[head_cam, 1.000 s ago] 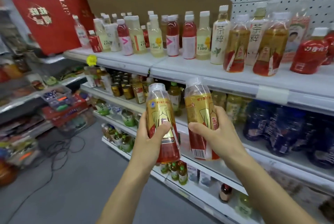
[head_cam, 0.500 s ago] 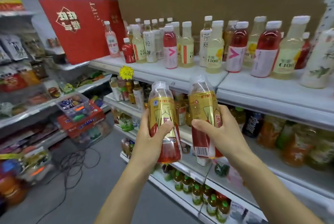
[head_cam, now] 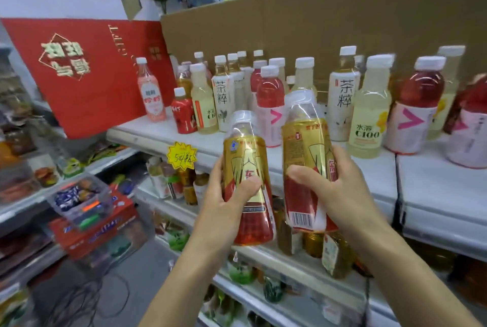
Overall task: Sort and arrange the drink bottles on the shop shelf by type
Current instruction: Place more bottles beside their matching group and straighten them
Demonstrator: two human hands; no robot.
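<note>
Gold-and-red labelled tea bottles are being carried as a matched pair, one in each of the hands, at frame centre. Left hand (head_cam: pixel 224 208) is wrapping the left bottle (head_cam: pixel 245 152) mid-body, thumb across the label. Right hand (head_cam: pixel 342 195) is gripping the right bottle (head_cam: pixel 303 139) likewise, slightly higher. Both are hanging roughly upright just in front of the top shelf (head_cam: pixel 374 173), touching nothing on it. Judgement: they are wanting setting down side by side on the bare front strip, bases flat, well clear of the C100 bottle (head_cam: pixel 369 118) row behind.
</note>
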